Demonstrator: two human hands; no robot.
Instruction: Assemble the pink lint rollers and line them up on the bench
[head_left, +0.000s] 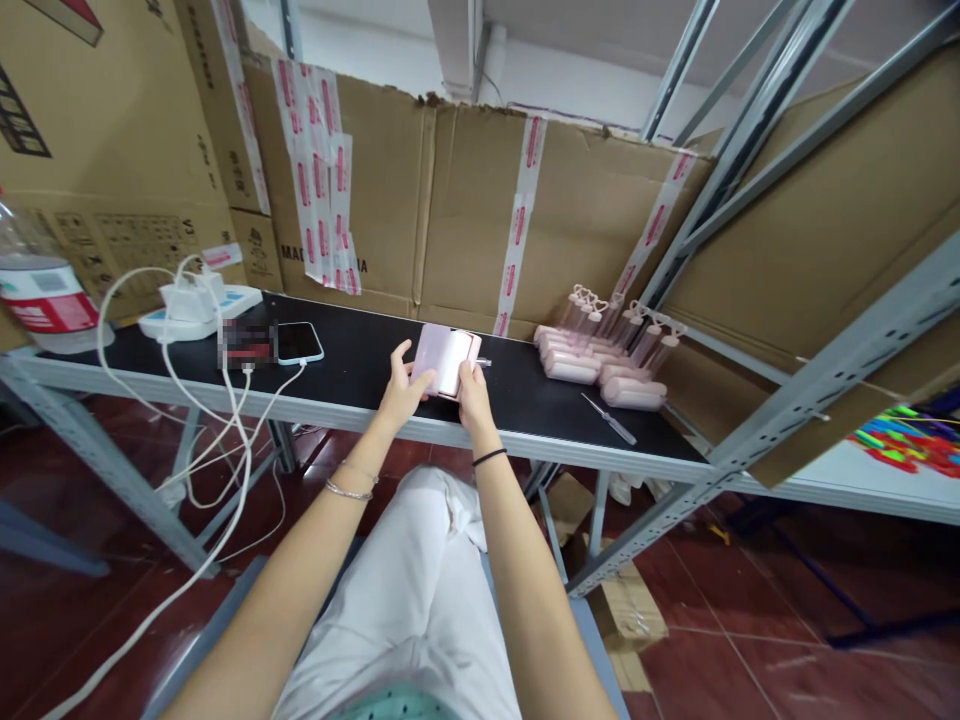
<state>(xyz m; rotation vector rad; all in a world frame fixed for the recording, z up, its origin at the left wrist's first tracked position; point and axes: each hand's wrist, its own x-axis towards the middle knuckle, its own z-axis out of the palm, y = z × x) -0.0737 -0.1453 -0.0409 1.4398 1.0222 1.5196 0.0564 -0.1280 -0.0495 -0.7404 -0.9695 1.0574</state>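
Observation:
Over the black tabletop (360,375), both hands hold a small, shiny, pale pink casing (448,360) with rounded sides. My left hand (405,388) grips its left part, thumb across the front and index finger raised behind. My right hand (474,393) pinches the lower right corner with the thumb on top. A short metal tip (485,362) sticks out at the right side; whether it belongs to the casing is unclear. To the right lie several pink cylindrical pieces (571,366), and behind them stand clear pink tubes (592,318) with heart-shaped loops. A screwdriver (611,420) rests near the front edge.
On the left are a phone (300,343) on a cable, a power strip (199,310) with white chargers, and a bottle (52,300). White cables (244,450) hang over the front edge. A cardboard wall (472,200) closes the back; a metal shelf post (780,400) stands at right.

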